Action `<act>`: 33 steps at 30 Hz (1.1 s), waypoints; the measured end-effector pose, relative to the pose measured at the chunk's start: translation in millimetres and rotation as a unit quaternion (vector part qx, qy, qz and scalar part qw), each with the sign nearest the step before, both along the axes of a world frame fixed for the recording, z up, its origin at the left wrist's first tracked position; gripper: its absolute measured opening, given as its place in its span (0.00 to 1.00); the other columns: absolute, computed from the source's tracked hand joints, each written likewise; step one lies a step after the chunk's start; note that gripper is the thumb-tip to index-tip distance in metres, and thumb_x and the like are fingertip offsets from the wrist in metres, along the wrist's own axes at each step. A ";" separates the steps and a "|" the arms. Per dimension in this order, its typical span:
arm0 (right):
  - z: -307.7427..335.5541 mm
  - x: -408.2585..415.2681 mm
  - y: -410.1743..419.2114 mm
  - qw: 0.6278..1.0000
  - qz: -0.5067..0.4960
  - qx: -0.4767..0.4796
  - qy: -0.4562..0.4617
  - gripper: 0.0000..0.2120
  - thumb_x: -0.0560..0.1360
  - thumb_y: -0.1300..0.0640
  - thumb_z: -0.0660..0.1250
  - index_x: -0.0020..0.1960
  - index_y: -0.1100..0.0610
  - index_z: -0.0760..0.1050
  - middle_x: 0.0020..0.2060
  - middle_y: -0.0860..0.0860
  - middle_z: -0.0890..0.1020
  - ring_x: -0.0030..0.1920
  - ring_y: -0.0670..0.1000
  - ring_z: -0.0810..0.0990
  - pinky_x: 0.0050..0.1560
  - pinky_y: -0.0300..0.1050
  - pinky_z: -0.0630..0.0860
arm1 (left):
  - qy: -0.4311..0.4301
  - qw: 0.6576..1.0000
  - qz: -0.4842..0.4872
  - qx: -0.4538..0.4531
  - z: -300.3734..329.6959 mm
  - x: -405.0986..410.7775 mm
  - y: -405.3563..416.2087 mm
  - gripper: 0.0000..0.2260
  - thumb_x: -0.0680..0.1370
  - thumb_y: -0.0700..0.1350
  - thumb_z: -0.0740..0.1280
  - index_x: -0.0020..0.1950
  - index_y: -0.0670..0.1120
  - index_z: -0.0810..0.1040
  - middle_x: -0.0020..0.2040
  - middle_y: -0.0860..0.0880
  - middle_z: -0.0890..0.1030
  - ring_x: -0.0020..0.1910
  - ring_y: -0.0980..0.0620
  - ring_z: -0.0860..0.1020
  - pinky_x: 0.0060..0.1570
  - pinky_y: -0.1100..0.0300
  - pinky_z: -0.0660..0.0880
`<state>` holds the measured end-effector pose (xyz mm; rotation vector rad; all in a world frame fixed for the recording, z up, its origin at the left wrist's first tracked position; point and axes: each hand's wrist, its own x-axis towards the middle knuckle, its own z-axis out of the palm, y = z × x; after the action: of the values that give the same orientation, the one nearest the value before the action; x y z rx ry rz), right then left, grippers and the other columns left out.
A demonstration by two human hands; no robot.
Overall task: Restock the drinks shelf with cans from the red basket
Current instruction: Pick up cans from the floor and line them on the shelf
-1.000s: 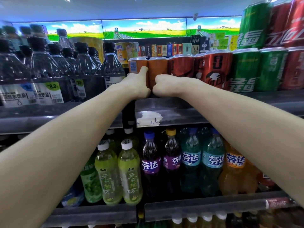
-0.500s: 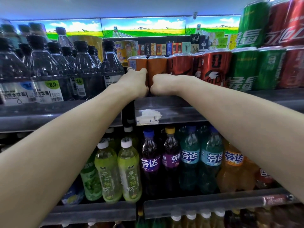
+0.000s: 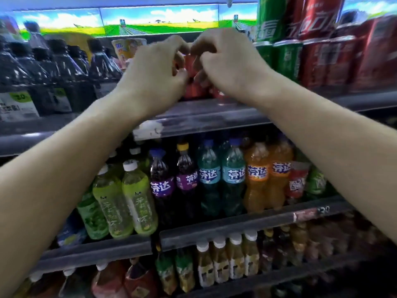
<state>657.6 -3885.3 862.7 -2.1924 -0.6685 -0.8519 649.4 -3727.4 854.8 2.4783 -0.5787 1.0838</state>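
Note:
A red can (image 3: 190, 61) stands on the upper drinks shelf (image 3: 214, 117), showing in the gap between my two hands. My left hand (image 3: 156, 69) is raised in front of it, fingers and thumb curled round its left side. My right hand (image 3: 227, 63) mirrors it, with curled fingertips on the can's right side. Motion blur softens the fingers. More red cans (image 3: 318, 61) and green cans (image 3: 287, 59) fill the shelf to the right, with a second layer stacked on top. The red basket is out of view.
Dark water bottles (image 3: 64, 67) crowd the same shelf on the left. Below stand green tea bottles (image 3: 137, 196) and purple, teal and orange soda bottles (image 3: 232, 175). The lowest shelf holds small juice bottles (image 3: 236, 259). A torn white label (image 3: 148, 130) sticks to the shelf edge.
My hands were fists pressed against the orange cans at the shelf front. They have lifted and opened into curled grips around a red can, and my view has shifted left and closer.

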 end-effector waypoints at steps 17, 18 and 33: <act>-274.1 -91.8 -266.0 0.937 -0.240 0.076 0.241 0.09 0.82 0.57 0.60 0.61 0.53 0.75 0.44 0.44 0.78 0.40 0.41 0.76 0.38 0.34 0.71 | 0.259 0.936 -0.208 0.115 -275.0 -39.5 -269.7 0.15 0.78 0.45 0.66 0.64 0.44 0.75 0.57 0.44 0.80 0.57 0.42 0.78 0.55 0.45 0.77; -291.7 -98.5 -274.7 0.927 -0.249 0.077 0.269 0.10 0.82 0.56 0.60 0.62 0.53 0.74 0.45 0.44 0.78 0.41 0.43 0.78 0.40 0.37 0.74 | 0.290 0.925 -0.210 0.125 -292.2 -42.5 -277.9 0.16 0.78 0.46 0.67 0.65 0.45 0.74 0.58 0.44 0.80 0.57 0.42 0.78 0.55 0.44 0.78; -503.4 -187.0 -356.0 0.792 -0.377 0.101 0.470 0.16 0.82 0.55 0.60 0.68 0.57 0.72 0.55 0.54 0.80 0.53 0.56 0.79 0.57 0.53 0.77 | 0.520 0.791 -0.232 0.222 -506.9 -91.1 -351.8 0.20 0.80 0.49 0.68 0.69 0.45 0.71 0.63 0.42 0.76 0.62 0.39 0.77 0.59 0.46 0.77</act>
<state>470.6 -4241.2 359.3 -2.2863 0.7957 -0.0463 558.2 -4079.2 347.9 2.5607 -1.0221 -0.6974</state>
